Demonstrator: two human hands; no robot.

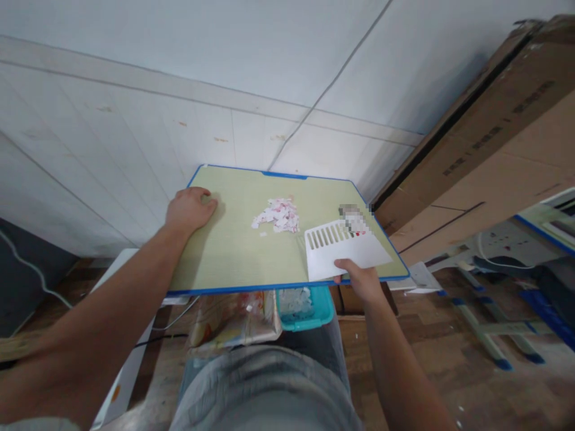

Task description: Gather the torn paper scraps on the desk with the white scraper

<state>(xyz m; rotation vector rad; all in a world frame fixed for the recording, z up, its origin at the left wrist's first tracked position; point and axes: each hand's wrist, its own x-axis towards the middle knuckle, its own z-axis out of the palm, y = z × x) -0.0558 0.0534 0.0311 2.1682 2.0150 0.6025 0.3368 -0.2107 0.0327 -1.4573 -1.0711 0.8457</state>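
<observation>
My right hand (359,278) grips the near edge of a flat white sheet with a row of slots (332,254), thumb on top. The sheet lies over the right front part of a pale green tabletop with a blue rim (233,257). To its left, a loose heap of white and pink paper scraps (278,215) sits mid-table. Along the left side, my left hand (189,209) rests on the tabletop, thumb and fingers apart, holding nothing. A pixelated item (353,218) touches or lies just behind the sheet; its kind cannot be made out.
Below the table's front edge are a turquoise bin (309,320) with white bits inside and a patterned bag or box (233,320). Large cardboard boxes (485,137) lean at the right. A white wall (215,131) with a cable stands behind the table.
</observation>
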